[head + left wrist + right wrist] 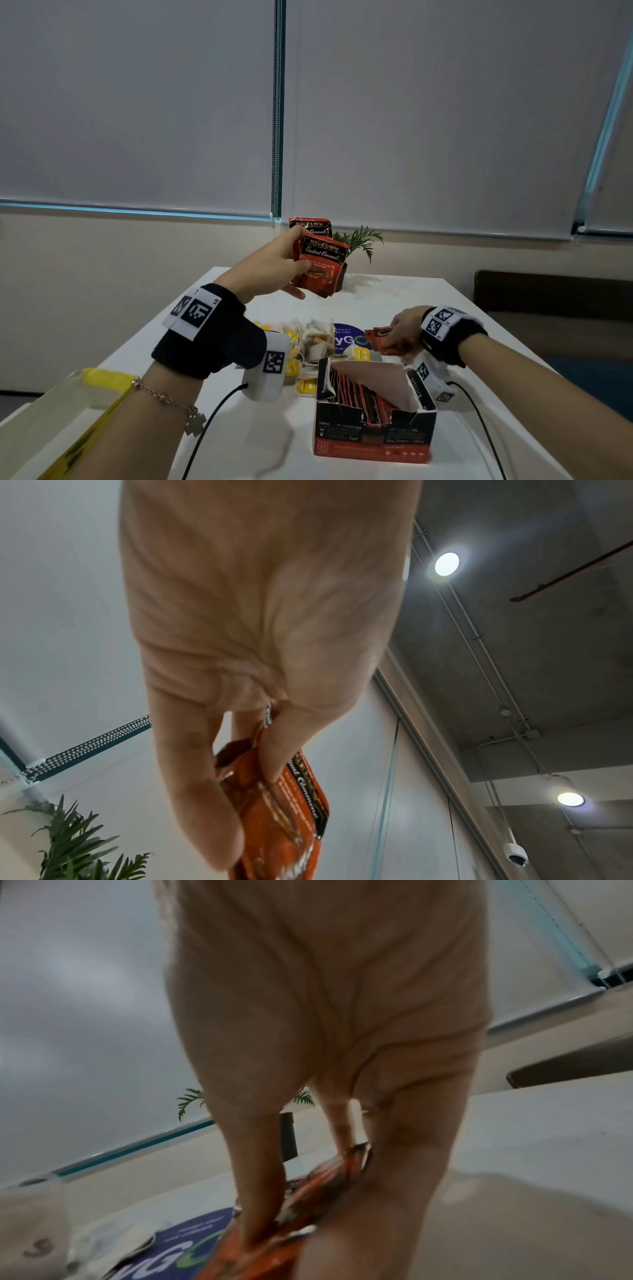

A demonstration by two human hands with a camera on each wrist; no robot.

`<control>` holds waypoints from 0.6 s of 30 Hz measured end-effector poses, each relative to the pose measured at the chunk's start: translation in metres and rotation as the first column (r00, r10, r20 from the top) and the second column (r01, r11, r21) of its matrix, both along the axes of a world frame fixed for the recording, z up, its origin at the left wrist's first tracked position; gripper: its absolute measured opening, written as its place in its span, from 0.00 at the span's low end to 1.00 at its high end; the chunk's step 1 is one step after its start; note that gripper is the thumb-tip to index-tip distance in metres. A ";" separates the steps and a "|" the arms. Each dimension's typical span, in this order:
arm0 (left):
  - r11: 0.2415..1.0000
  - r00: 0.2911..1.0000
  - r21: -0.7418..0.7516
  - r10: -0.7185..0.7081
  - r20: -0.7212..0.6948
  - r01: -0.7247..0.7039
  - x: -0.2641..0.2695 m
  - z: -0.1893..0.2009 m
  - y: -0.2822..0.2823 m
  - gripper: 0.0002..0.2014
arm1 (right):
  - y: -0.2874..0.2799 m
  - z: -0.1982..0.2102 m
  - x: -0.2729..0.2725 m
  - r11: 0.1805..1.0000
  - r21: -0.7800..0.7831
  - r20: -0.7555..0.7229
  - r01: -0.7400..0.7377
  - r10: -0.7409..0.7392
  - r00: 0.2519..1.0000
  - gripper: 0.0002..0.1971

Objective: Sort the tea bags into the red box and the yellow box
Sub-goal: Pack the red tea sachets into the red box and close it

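Observation:
My left hand point(284, 263) is raised above the far half of the table and grips two red foil tea bags point(320, 263), fanned one behind the other; the left wrist view shows thumb and fingers clamped on a red tea bag point(287, 813). My right hand point(400, 337) hovers low over the table just behind the red box and pinches another red tea bag point(385, 339), also seen as an orange-red packet point(308, 1185). The red box point(373, 414) stands open near the front with several red tea bags upright inside. The yellow box point(82, 404) sits at the near left, mostly under my left forearm.
A pile of white and yellow tea bags point(313, 346) lies in the middle of the white table point(411, 294), beside a round blue sticker point(347, 337). A small potted plant point(359, 241) stands at the far edge. Wrist-camera cables point(479, 418) trail toward me.

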State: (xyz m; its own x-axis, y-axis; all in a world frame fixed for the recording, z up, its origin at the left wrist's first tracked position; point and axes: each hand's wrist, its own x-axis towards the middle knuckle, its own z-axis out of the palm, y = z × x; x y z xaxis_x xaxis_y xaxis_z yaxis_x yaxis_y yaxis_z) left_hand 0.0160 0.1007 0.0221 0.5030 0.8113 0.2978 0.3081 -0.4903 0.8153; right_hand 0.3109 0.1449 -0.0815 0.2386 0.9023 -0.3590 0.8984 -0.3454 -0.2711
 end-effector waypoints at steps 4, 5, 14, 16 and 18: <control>1.000 1.000 0.000 -0.003 -0.025 0.003 0.001 0.000 0.000 0.16 | 0.002 0.002 -0.001 0.996 0.019 0.246 -0.086 0.078 0.966 0.46; 1.000 0.999 0.000 -0.004 -0.032 0.004 0.001 -0.001 0.000 0.16 | 0.001 0.003 0.000 0.996 0.015 0.240 -0.086 0.080 0.967 0.42; 0.999 0.997 0.009 -0.033 -0.065 0.034 0.006 -0.003 0.000 0.16 | -0.023 0.036 0.017 0.935 0.352 -0.315 0.035 0.083 0.946 0.15; 0.999 0.998 0.001 -0.043 -0.053 0.043 0.008 -0.004 0.000 0.16 | -0.041 0.057 0.007 0.864 0.500 -0.431 0.055 0.194 0.881 0.16; 0.998 0.998 -0.012 -0.054 -0.044 0.054 0.012 -0.005 -0.001 0.16 | -0.061 0.077 -0.006 0.788 0.611 -0.515 0.068 0.331 0.791 0.16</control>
